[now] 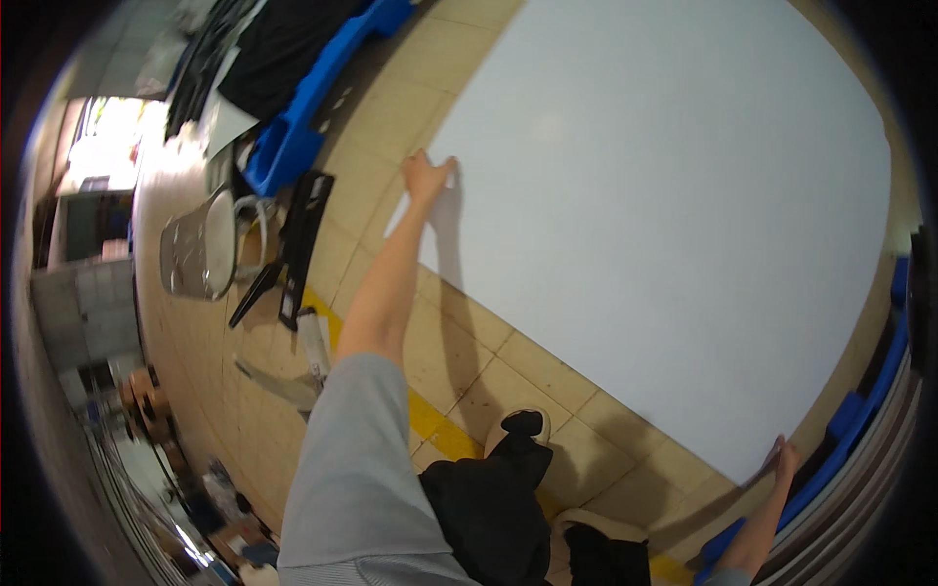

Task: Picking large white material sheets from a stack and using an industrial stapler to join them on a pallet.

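Observation:
A large, smooth white sheet fills the upper right of the head view, held over the tiled floor. My left hand, arm stretched forward, grips the sheet's left edge near its closest left corner, and casts a shadow on the sheet and tiles. At the lower right, my right hand is closed on the near right corner. Its fingers partly go out of sight at the sheet's edge. Whether the sheet touches the floor underneath, I cannot tell.
A blue pallet carrying dark material lies at the far left. Nearby are a grey bin and a black bar-shaped stand. Blue supports line the right side beside stacked long strips. A yellow floor line passes by my shoes.

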Available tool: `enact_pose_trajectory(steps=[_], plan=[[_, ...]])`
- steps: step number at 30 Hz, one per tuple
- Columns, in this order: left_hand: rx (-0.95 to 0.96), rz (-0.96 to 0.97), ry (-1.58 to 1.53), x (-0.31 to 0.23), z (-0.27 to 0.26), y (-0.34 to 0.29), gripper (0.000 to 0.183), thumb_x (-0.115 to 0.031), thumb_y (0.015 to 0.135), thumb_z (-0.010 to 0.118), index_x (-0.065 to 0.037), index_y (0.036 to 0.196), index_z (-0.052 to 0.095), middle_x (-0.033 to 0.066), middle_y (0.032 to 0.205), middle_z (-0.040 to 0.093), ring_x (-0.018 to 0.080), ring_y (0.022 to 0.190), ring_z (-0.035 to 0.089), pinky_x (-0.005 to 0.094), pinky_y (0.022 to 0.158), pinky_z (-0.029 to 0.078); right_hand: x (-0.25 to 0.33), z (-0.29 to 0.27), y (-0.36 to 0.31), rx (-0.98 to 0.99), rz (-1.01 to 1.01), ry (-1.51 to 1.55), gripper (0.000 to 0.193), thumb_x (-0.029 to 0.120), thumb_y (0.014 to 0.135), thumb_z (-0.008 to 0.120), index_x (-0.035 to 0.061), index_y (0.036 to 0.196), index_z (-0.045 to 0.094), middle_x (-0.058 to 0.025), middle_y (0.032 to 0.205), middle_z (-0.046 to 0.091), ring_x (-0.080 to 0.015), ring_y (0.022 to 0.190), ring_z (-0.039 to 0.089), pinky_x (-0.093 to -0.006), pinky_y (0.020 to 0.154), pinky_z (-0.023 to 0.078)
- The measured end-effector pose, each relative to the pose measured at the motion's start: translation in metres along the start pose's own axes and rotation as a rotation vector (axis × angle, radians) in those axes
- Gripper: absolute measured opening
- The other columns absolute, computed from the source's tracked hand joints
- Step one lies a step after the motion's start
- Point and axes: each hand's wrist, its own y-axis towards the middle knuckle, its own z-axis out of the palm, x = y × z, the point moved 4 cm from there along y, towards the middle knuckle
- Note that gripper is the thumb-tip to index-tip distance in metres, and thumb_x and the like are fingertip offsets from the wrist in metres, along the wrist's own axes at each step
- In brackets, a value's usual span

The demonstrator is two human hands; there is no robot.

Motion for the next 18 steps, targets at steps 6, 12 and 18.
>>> enact_pose_trajectory(steps=[6, 12, 18], plan=[[-0.129, 0.102, -0.136, 0.083, -0.042, -0.147, 0.073, -0.03, 0.074, 0.069, -0.005, 0.135, 0.038, 0.023, 0.134, 0.04, 0.0371, 0.127, 0.034, 0.0494, 0.106, 0.02, -0.018, -0.084, -0.055, -0.182, -0.123, -0.394, 0.048, 0.023, 0.079, 0.068, -0.0124, 0.108, 0.055, -0.0227, 0.105, 0.06, -0.028, 0.097, 0.057, -0.0359, 0.084, 0.045], [-0.377, -0.258, 0.658, 0.235, -0.269, -0.196, 0.07, -0.026, 0.068, 0.074, -0.007, 0.128, 0.045, 0.0158, 0.124, 0.048, 0.0345, 0.113, 0.046, 0.0518, 0.102, 0.027, 0.041, -0.053, -0.166, 0.295, -0.11, -0.606, 0.032, 0.02, 0.078, 0.067, -0.0037, 0.099, 0.061, -0.0164, 0.087, 0.065, -0.0249, 0.079, 0.06, -0.0349, 0.074, 0.047], [-0.024, -0.67, -0.091, 0.367, -0.283, -0.21, 0.08, -0.033, 0.062, 0.079, -0.006, 0.128, 0.043, 0.0181, 0.115, 0.057, 0.0256, 0.105, 0.058, 0.0418, 0.082, 0.047, 0.099, -0.035, -0.138, 0.407, -0.302, -0.523, 0.026, 0.018, 0.082, 0.064, -0.0021, 0.097, 0.058, -0.013, 0.086, 0.064, -0.0198, 0.08, 0.06, -0.0345, 0.071, 0.048]])
